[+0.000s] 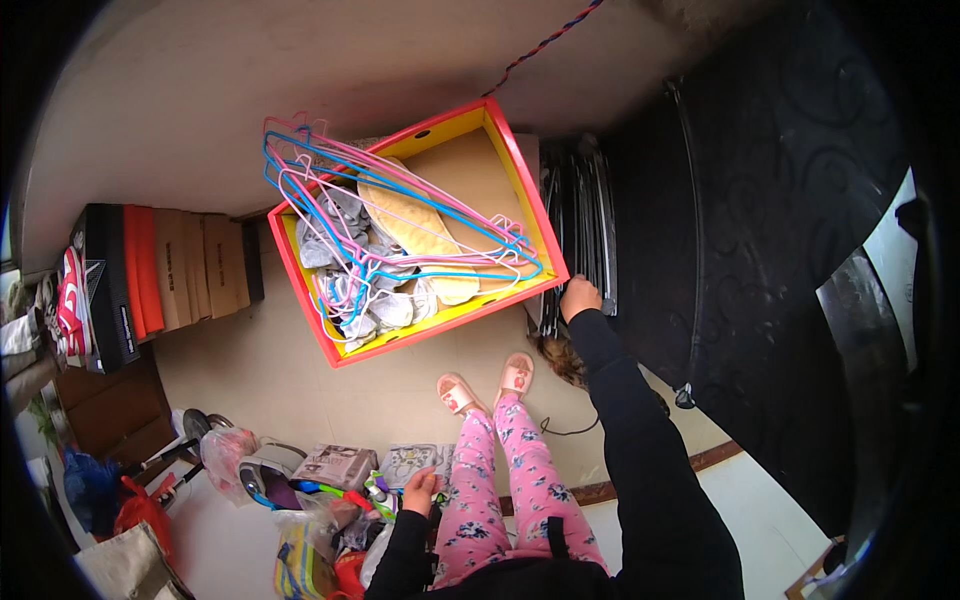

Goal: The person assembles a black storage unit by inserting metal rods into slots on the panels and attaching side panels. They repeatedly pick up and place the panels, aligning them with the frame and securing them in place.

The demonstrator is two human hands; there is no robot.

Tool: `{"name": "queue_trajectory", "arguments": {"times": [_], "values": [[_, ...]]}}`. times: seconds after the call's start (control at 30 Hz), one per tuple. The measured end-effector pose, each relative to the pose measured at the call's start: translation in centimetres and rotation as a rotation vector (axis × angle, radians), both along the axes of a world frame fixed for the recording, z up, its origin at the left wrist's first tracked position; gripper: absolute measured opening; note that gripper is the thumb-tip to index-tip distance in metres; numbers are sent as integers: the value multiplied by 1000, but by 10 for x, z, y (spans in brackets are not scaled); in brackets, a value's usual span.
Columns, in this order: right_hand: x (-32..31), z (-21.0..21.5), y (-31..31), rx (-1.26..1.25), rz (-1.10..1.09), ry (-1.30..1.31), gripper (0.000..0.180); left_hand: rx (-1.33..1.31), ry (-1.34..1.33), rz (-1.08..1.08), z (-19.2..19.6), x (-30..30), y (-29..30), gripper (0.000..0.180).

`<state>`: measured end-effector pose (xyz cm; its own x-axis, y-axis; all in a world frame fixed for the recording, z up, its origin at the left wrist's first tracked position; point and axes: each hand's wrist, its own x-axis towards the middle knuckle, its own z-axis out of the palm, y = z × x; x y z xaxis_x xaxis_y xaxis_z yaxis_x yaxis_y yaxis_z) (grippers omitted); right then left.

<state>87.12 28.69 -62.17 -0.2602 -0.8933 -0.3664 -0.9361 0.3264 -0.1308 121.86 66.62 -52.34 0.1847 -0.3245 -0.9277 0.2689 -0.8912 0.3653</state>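
Note:
A red box with a yellow inside [470, 122] stands ahead of me. On top of it lie several pink, blue and white clothes hangers [400, 264]. Under them are grey and white cloth pieces [345, 225] and a pale yellow cloth [405, 212]. My right hand [580, 298] reaches forward with its fingers curled, right at the box's near right corner and beside a stack of dark thin rods [580, 215]. What its fingers grip is hidden. Low by my leg hangs my left hand [420, 490], loosely bent, with nothing seen in it.
Shoe boxes [185, 270] line the wall at left. Bags and bundled things [320, 540] crowd the floor at lower left. A large black patterned panel [760, 230] fills the right side. My feet in pink slippers [516, 374] stand before the box.

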Motion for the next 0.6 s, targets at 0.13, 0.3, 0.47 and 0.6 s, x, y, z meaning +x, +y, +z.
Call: {"name": "queue_trajectory", "arguments": {"times": [0.13, 0.3, 0.47, 0.6], "values": [[3, -5, -1, 17, -67, -65, 9, 24, 12, -49, -3, -1, -1, 26], [5, -20, -3, -20, -75, -70, 7, 60, -6, -71, -9, 0, 8, 26], [4, -25, -2, -28, -78, -34, 8, 74, 11, -48, -16, -2, 10, 26], [1, -21, 1, -36, -81, 4, 8, 55, 24, -68, -15, -4, 6, 26]]}}
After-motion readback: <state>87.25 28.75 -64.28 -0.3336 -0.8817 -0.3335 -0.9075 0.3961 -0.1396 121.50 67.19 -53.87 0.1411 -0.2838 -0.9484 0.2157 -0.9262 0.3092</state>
